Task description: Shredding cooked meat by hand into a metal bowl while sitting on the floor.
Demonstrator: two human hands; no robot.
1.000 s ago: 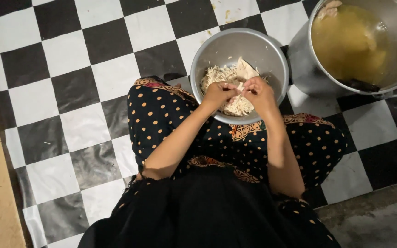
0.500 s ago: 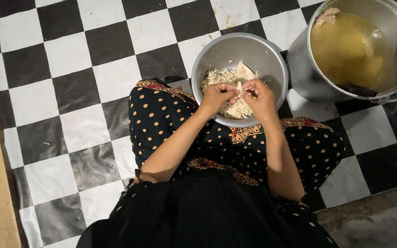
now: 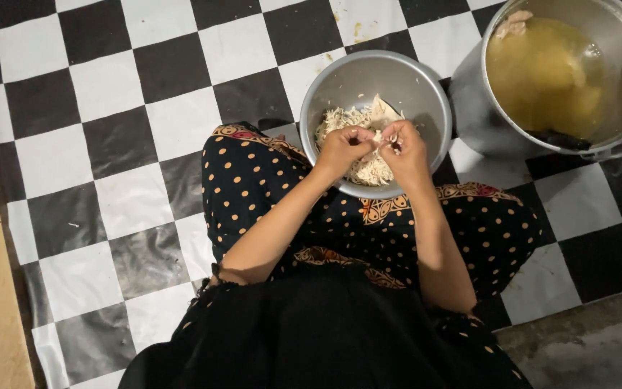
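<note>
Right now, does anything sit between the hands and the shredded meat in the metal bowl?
Nothing visible does. The left hand and right hand are directly over the shredded meat inside the metal bowl, pinching a small piece together, fingertips almost meeting.

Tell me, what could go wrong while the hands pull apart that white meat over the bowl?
Shreds could drop past the metal bowl, since the left hand and right hand work near its front rim, over the dotted skirt. The big pot of yellow broth stands open right beside the bowl, so a knee or elbow might bump it and slosh broth onto the checkered floor mat.
</note>
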